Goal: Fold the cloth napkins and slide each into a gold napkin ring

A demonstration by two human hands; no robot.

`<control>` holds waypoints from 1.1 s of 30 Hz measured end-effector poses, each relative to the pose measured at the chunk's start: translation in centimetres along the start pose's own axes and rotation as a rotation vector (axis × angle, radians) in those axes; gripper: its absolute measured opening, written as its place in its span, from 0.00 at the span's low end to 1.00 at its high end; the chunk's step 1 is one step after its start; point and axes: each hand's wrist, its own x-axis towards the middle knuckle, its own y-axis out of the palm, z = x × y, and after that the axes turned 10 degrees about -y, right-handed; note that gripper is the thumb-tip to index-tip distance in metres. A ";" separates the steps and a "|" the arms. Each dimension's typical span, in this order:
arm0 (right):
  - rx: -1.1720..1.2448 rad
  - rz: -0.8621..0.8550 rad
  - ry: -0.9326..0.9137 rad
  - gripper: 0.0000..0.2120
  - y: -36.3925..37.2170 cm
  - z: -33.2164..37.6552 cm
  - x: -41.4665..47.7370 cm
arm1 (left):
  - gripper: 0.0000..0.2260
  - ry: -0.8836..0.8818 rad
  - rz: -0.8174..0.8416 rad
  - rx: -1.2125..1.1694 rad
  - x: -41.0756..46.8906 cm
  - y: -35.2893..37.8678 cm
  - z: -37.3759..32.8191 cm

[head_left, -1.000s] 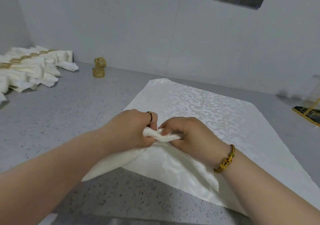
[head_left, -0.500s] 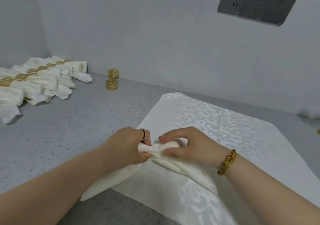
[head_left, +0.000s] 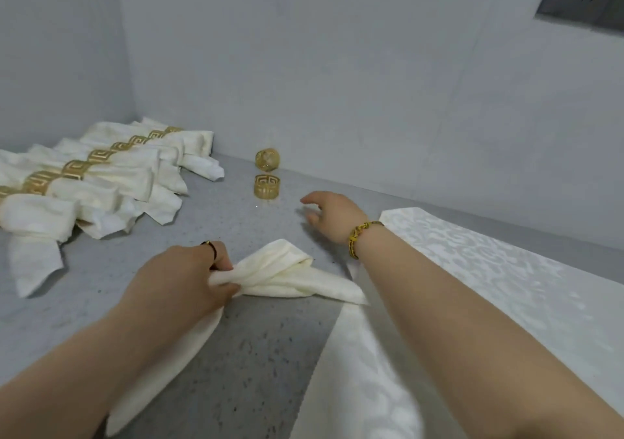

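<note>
While the left hand (head_left: 182,279) pinched the gathered cream damask cloth napkin (head_left: 287,276) at its middle, the right hand (head_left: 332,214) hovered, spread open, just right of the upright gold fretwork napkin ring (head_left: 266,187). The napkin lay on that ring's near side. Held one-handed, its pleats could spring loose; a hasty reach might knock the ring away.

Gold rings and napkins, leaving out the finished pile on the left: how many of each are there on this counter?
Loose gold rings: 2
Gathered napkin held by the left hand: 1
Flat napkin: 1
Total: 4
</note>
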 end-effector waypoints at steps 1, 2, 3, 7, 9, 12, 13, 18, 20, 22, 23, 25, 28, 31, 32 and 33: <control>-0.011 -0.001 -0.008 0.19 0.7 0.1 1.7 | 0.14 0.004 -0.011 0.011 0.2 0.3 0.3; -0.017 -0.007 -0.018 0.20 1.2 0.3 3.0 | 0.15 -0.001 -0.018 0.021 0.1 0.3 0.2; -0.014 -0.016 -0.031 0.21 1.6 0.5 4.3 | 0.15 0.001 -0.025 0.031 0.1 0.6 0.3; -0.058 -0.017 -0.096 0.19 2.9 1.0 7.7 | 0.16 0.012 -0.059 0.018 0.3 1.4 0.6; -0.099 -0.001 -0.105 0.18 3.6 1.1 8.7 | 0.15 0.003 -0.073 -0.018 0.2 1.7 0.7; -0.087 -0.063 -0.098 0.13 3.9 1.4 9.3 | 0.14 -0.009 -0.103 -0.064 0.0 1.8 0.5; -0.081 -0.074 -0.093 0.12 3.9 1.4 9.2 | 0.14 -0.006 -0.110 -0.070 0.0 1.8 0.4; 0.041 -0.170 -0.067 0.10 2.6 1.5 6.1 | 0.15 0.001 -0.118 -0.005 -0.2 1.6 0.4; 0.164 -0.269 -0.032 0.05 1.6 1.5 3.5 | 0.15 0.018 -0.118 0.071 -0.5 1.3 0.0; 0.282 -0.348 0.019 0.05 0.3 1.6 -0.2 | 0.15 -0.003 -0.094 0.090 -0.6 1.0 -0.4; 0.356 -0.380 0.060 0.08 -0.2 1.5 -2.1 | 0.16 -0.016 -0.085 0.083 -0.5 0.8 -0.6; 0.549 -0.454 0.157 0.13 -1.4 2.0 -6.6 | 0.17 -0.031 -0.067 0.054 -1.2 0.3 -1.1; 0.738 -0.541 0.227 0.15 -3.0 2.1 -13.7 | 0.18 -0.043 -0.057 0.010 -2.5 -0.7 -2.3; 0.806 -0.548 0.304 0.15 -3.8 1.9 -20.0 | 0.16 -0.081 -0.048 -0.071 -3.7 -1.6 -4.1; 0.843 -0.542 0.332 0.15 -3.8 1.7 -21.6 | 0.15 -0.083 -0.049 -0.121 -4.1 -1.8 -4.8; 0.894 -0.548 0.357 0.15 -4.0 1.4 -23.3 | 0.14 -0.074 -0.051 -0.182 -4.6 -2.2 -6.0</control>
